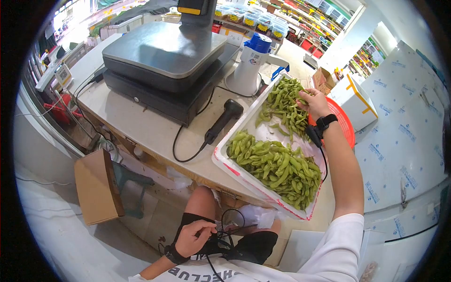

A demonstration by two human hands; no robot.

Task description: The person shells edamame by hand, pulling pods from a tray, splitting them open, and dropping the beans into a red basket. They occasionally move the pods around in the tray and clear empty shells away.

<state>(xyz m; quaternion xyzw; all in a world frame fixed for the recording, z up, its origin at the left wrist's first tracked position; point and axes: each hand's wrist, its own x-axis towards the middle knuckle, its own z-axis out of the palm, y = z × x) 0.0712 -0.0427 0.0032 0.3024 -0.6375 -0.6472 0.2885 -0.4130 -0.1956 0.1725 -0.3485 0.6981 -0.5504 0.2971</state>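
A white foam box [256,187] on the table holds green edamame pods in two heaps. The nearer heap [277,167] is the larger; the farther heap [286,105] lies at the box's far end. Over that farther heap, my right hand [314,102] has its fingers pinched together on pods, partly hidden behind the fingers. My left hand [195,237] is above my lap, fingers curled in; whether it holds anything small cannot be made out. Black cables [228,235] lie close beside it.
Left of the box are a corded barcode scanner [223,122], a large weighing scale [164,51] and a white-and-blue megaphone [249,66]. An orange-red basket [342,117] and a white carton [354,101] stand on its right. A cardboard box [96,188] is below the table's edge.
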